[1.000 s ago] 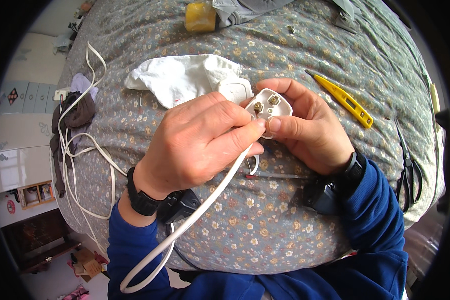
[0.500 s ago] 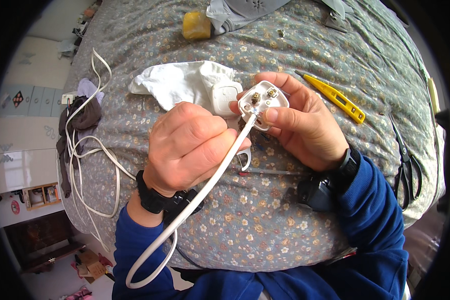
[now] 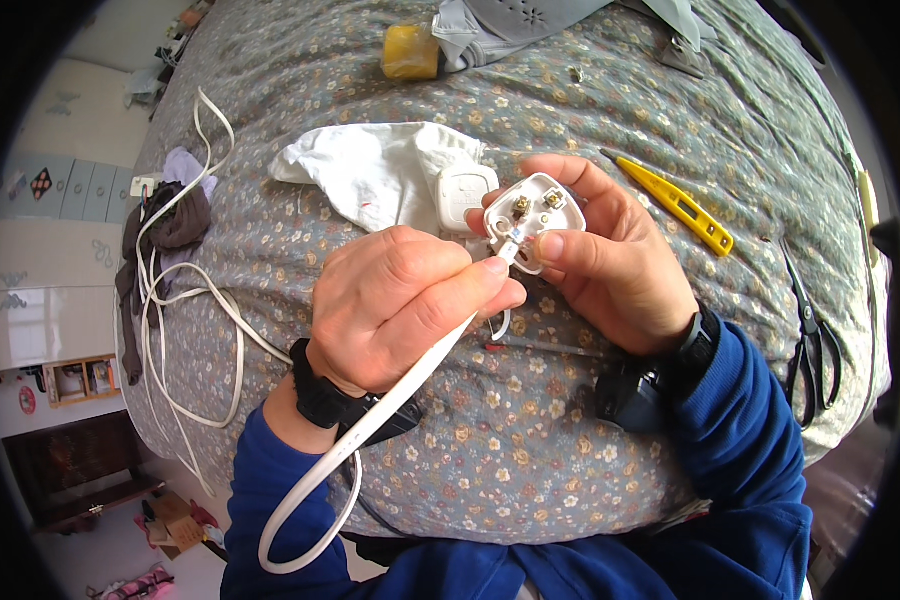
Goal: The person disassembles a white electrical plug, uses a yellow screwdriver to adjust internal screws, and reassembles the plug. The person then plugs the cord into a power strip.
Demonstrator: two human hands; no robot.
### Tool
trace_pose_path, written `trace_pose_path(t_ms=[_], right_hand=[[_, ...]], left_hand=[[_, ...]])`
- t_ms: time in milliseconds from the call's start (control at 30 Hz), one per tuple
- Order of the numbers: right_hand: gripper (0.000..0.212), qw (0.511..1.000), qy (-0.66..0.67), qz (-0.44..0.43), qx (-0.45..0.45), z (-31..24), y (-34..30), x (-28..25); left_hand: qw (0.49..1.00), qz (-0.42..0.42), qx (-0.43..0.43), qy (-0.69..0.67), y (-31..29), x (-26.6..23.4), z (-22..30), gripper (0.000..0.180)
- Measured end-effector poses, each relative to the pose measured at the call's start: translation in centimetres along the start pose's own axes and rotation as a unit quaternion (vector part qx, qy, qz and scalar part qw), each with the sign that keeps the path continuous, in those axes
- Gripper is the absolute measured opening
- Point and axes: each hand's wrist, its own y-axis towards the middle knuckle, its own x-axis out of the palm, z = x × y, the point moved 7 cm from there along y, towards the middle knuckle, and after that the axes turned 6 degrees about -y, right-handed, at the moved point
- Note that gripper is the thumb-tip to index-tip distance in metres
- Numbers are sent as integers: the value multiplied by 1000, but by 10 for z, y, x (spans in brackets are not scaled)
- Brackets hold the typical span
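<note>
My right hand [image 3: 615,250] holds an opened white plug [image 3: 558,215], its inside with brass terminals facing up and the thumb pressing near the cord entry. My left hand [image 3: 405,305] is closed round the thick white cable [image 3: 430,362] just below the plug, and the cable's end sits at the plug's edge. From there the cable loops down over my left forearm. Beside the plug, a white square plug cover [image 3: 466,192] lies on a white cloth [image 3: 370,170]. A small white hooked piece [image 3: 501,322] shows partly under my left fingers.
A yellow utility knife [image 3: 675,203] and black scissors [image 3: 812,335] lie to the right on the flowered bedcover [image 3: 530,460]. Coiled white cable [image 3: 238,345] and dark cloth [image 3: 182,222] are at left. A yellow tape roll [image 3: 410,52] and grey fabric [image 3: 520,25] lie at the far side.
My left hand has slid up the cable, closer to the plug, with its fingers now at the cord entry. The plug stays in my right hand, and the whole view has shifted slightly.
</note>
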Motion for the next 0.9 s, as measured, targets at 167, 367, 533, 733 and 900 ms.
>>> trace_pose_path(t_ms=[167, 367, 533, 733, 900], right_hand=[[50, 1000, -6, 8, -14, -4, -1, 2], [47, 999, 18, 41, -24, -10, -3, 4], [47, 998, 4, 49, -36, -10, -4, 5], [46, 999, 18, 43, 1, -6, -3, 4], [47, 998, -45, 31, 34, -8, -3, -5]], left_hand=[[999, 7, -30, -11, 0, 1, -6, 31], [967, 91, -164, -172, -6, 15, -32, 51], [950, 73, -204, -226, -7, 20, -36, 41], [986, 3, -93, -141, 1, 13, -23, 24], [943, -53, -238, -226, -9, 19, -46, 35]])
